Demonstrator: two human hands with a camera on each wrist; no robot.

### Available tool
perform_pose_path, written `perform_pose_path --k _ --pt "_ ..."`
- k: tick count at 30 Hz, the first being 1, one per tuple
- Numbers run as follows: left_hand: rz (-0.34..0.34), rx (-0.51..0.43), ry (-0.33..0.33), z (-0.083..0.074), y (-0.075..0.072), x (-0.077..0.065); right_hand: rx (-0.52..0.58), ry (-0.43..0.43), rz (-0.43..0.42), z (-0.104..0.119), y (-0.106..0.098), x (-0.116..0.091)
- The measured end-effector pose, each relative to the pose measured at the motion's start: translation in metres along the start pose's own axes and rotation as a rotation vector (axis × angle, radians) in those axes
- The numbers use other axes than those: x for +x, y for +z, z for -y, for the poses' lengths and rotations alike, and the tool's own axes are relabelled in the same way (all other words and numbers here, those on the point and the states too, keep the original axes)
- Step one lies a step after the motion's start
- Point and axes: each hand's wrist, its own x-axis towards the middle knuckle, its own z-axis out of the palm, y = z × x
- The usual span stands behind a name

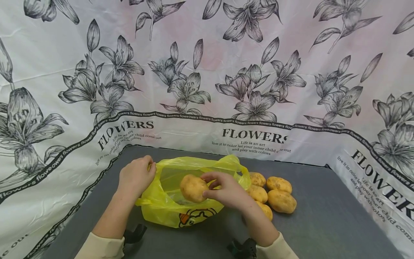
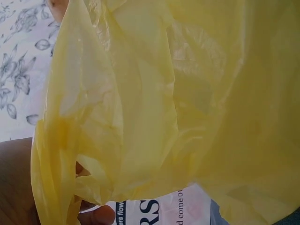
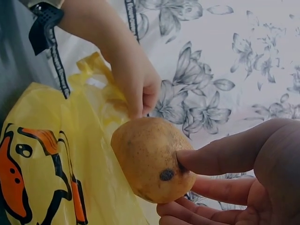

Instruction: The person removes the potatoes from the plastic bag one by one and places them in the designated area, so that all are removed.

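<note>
A yellow plastic bag (image 1: 161, 212) with a printed cartoon face lies on the dark table, its mouth spread open. My left hand (image 1: 137, 176) grips the bag's left edge; in the left wrist view the yellow film (image 2: 145, 103) fills most of the picture. Over the bag's mouth, my right hand (image 1: 226, 189) holds a potato (image 1: 193, 188) between thumb and fingers. The right wrist view shows that potato (image 3: 150, 150) close up, with a dark spot on its skin.
Several loose potatoes (image 1: 282, 201) lie together on the table (image 1: 330, 216) just right of the bag. A white curtain (image 1: 181, 133) with printed flowers and lettering stands behind the table and along both sides.
</note>
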Motion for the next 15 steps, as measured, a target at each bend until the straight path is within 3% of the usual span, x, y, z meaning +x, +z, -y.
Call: perform_pose_path --k 15 --pt "0.002 -0.004 -0.002 0.000 -0.001 0.000 0.038 -0.004 0.036 -0.012 -0.016 -0.009"
